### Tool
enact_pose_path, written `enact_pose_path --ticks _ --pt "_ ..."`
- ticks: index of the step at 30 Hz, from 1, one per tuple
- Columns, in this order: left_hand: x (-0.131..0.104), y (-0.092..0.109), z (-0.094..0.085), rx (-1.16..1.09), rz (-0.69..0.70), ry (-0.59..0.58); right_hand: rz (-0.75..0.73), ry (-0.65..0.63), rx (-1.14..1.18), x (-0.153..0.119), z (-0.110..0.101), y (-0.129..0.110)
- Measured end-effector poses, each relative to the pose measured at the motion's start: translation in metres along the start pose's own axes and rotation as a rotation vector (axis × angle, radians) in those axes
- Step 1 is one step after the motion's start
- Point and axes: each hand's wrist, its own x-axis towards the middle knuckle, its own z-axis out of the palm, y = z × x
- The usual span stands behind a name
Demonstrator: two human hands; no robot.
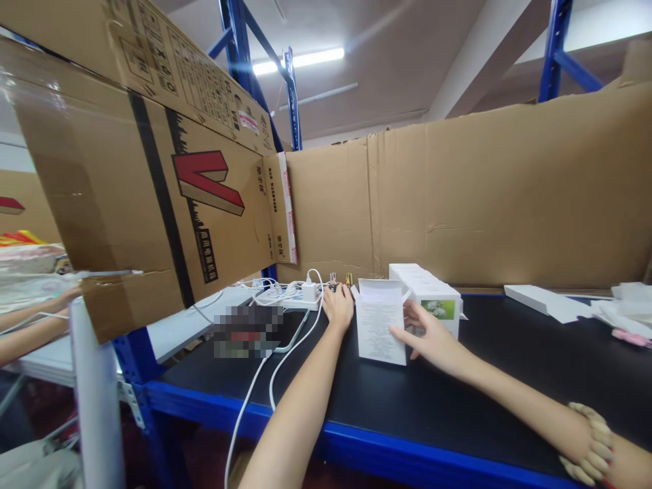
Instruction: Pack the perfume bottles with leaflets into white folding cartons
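Note:
My right hand (pixel 426 329) grips the right side of an upright white box (pixel 382 326), thumb on the printed front. That box stands on the black tabletop with its top flaps open; its inside is hidden. Further back, my left hand (pixel 338 307) reaches in among small dark objects, its fingers bent down over them. What those fingers hold is too small to make out. Two small gold-and-dark cylinders, like batteries (pixel 349 278), stand just beyond the fingertips. Behind my right hand is a row of white boxes (pixel 441 309), the nearest with a green picture.
A white power strip (pixel 300 293) with plugs and cables lies left of my left hand. A phone (pixel 293 329), partly blurred out, rests nearby on a cable. Cardboard walls (pixel 483 204) enclose the back and left. A flat white carton (pixel 530 300) lies right. Another person's arm (pixel 35 326) shows far left.

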Motion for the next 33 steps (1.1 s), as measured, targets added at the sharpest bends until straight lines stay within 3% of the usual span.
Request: enact_pose_path --ticks 17,33 --pt "-0.001 0.0 -0.009 0.013 0.017 -0.06 -0.042 0.033 -0.018 -0.001 0.0 -0.002" --pt "-0.004 0.006 -0.013 -0.001 0.109 -0.104 -0.219 0.204 -0.304 -0.001 -0.005 -0.001"
